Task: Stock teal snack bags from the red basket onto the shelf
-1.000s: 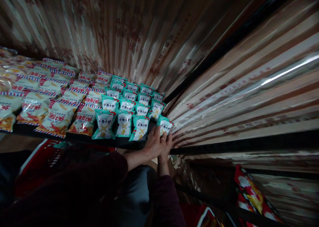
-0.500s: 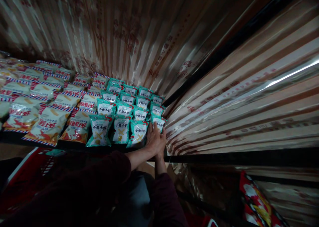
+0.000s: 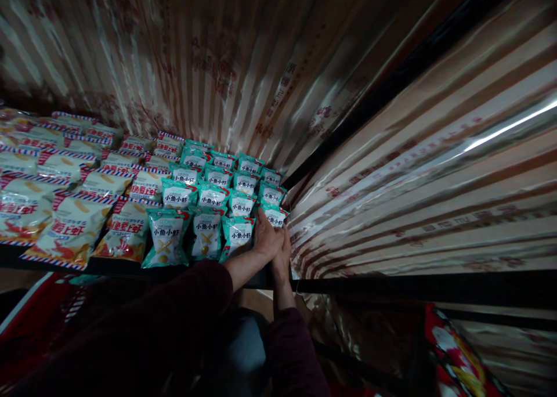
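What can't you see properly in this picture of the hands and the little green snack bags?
- Head view: the right hand lies mostly behind the left hand, so its grip is unclear.
- The front teal snack packet at the row's right end is partly covered by both hands.
- The red-and-white striped snack bags are cut off by the left edge.
- The glossy red packet below the dark shelf edge is dim and blurred.

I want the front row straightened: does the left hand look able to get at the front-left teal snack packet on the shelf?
Probably yes. The left hand rests at the row's right end, and the front-left teal packet sits at the shelf edge with nothing covering it; a sideways reach along the front looks free.
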The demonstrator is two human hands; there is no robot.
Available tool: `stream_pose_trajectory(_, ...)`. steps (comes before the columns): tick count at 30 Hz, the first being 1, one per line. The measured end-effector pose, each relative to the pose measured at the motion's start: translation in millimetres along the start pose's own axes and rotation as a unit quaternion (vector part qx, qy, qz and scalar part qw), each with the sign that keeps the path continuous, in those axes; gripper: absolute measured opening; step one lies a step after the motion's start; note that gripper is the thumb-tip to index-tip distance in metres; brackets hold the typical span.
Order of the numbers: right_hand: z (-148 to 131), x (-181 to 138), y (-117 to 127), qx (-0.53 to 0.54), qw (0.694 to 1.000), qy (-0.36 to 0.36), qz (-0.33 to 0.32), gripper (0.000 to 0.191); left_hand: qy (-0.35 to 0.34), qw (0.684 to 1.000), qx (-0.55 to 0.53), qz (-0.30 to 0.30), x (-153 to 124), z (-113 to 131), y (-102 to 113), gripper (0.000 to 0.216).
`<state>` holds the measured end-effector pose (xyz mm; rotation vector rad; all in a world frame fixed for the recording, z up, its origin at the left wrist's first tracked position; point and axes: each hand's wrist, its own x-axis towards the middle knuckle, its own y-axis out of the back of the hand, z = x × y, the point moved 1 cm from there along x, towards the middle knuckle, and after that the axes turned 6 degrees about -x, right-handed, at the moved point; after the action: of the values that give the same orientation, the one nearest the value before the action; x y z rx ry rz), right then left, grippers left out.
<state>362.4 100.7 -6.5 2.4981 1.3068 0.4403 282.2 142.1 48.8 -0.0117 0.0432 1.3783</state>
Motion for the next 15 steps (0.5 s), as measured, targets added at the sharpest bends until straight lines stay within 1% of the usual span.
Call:
stream_pose_trajectory(2,0.1,2.4,-0.3,0.006,1.000,-0.007,-0.011,0.062,0.053,0.997,0.030,0.040,4.5,3.8,0.1,0.077)
stream_pose_trajectory(4,-0.6,5.4,-0.6,0.006,1.000,-0.015,-0.013,0.059,0.087,0.993,0.044,0.061,9.4,7.1,0.1,0.078)
stream_pose_trajectory(9,-3.0,13.3,-2.2,0.010,0.999,-0.040,-0.008,0.058,0.122,0.989,0.012,0.076,23.8,9.0,1.1,0.076)
stream_pose_trajectory(11,-5.9,16.9,-2.8,0.008,0.999,-0.047,-0.006,0.060,0.133,0.988,0.021,0.080,28.6,8.9,1.0,0.076)
stream_pose_trajectory(15,-13.1,24.3,-2.9,-0.011,0.998,-0.064,0.018,0.066,0.126,0.986,0.049,0.093,35.1,11.1,-0.6,0.075)
